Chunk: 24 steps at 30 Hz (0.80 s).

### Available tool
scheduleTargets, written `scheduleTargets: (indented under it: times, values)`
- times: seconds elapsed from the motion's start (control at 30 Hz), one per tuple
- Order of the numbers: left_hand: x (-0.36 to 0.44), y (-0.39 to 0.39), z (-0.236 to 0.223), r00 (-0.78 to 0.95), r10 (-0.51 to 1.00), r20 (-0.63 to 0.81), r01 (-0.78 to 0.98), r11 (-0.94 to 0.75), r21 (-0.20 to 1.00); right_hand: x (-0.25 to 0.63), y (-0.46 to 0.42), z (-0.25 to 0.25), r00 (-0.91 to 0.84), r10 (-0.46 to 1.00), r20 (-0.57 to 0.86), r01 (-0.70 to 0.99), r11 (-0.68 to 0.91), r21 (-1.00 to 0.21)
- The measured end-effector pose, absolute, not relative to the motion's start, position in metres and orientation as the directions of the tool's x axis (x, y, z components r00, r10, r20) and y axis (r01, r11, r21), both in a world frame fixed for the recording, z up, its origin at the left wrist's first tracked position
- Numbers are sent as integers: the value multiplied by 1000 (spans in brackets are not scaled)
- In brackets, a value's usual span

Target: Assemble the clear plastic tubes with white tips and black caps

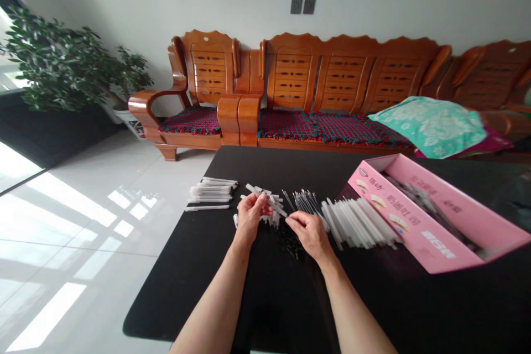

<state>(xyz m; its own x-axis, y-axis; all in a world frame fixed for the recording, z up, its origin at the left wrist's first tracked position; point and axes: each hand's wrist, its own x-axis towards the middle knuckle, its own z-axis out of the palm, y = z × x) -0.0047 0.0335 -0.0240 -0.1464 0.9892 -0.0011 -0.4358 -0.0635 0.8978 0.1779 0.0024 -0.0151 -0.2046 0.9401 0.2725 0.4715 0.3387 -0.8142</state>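
Observation:
My left hand (250, 215) grips a clear plastic tube (266, 198) among a small heap of similar tubes on the black table (265, 301). My right hand (309, 234) is close by, its fingertips pinched together above a scatter of small black parts (287, 241); whatever they hold is too small to tell. Thin pen refills (305, 202) lie just beyond it. To the right spreads a pile of long white tubes (359, 224), and a neat row of white tubes (212, 192) lies left of my hands.
A pink cardboard box (431, 215) with a dark load inside stands open on the table's right side. The table's left edge (178, 249) drops to a shiny tile floor (87, 265). Behind are a wooden sofa (344, 80), a teal cloth (431, 126) and a potted plant (68, 69).

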Motion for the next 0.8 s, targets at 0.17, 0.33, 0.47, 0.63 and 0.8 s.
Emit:
scheduleTargets:
  times: [0.17, 0.33, 0.47, 0.63, 0.8]
  values:
    - [-27, 43, -25, -386, 922, -39, -515, -180, 838, 193, 5, -10, -174, 953, 249, 424, 301, -854]
    - [-42, 48, -28, -550, 829, -102, -572, -286, 769, 224, 10, -8, 118, 928, 353, 568, 228, -791]
    - [-33, 43, -26, -490, 867, -87, -553, -232, 800, 244, 12, -10, 170, 925, 340, 750, 102, -653]
    - [-23, 38, -20, -408, 912, -55, -527, -185, 830, 257, 9, -7, 83, 970, 228, 892, 30, -451]
    - [-15, 34, -20, -220, 975, 18, -502, -129, 855, 249, 8, -2, 71, 945, 320, 829, 122, -546]
